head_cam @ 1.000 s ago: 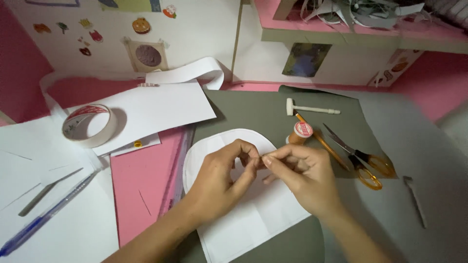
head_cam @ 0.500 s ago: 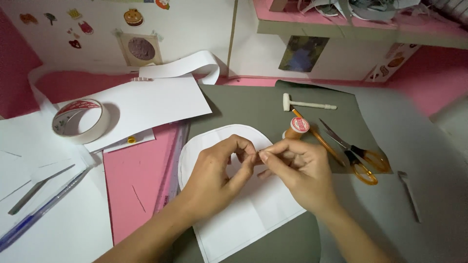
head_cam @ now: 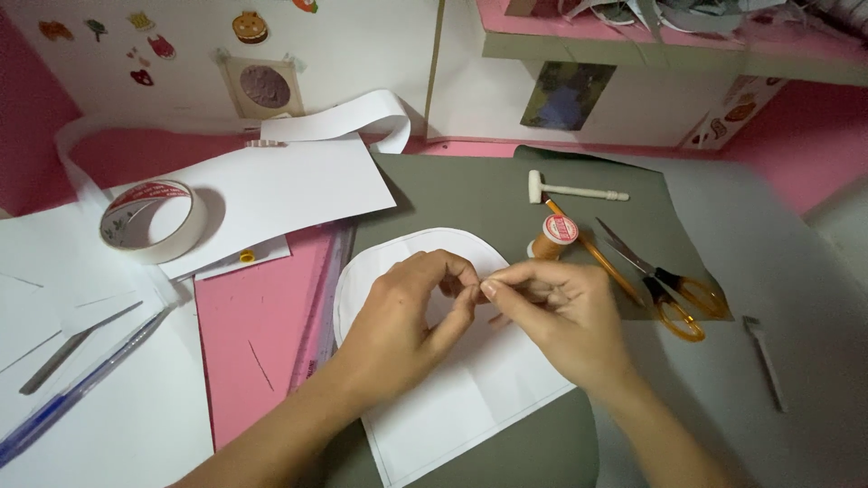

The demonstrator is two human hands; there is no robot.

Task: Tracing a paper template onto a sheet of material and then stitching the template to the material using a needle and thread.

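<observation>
Pinching my fingertips together, I bring my left hand and right hand close so they touch over the white paper shape. Something tiny sits between my fingers, maybe thread, but it is too small to see. The paper lies flat on the grey mat on the bench, right under my hands, so it stays close. The thread spool stands just beside my right hand. The scissors and tape roll lie apart.
</observation>
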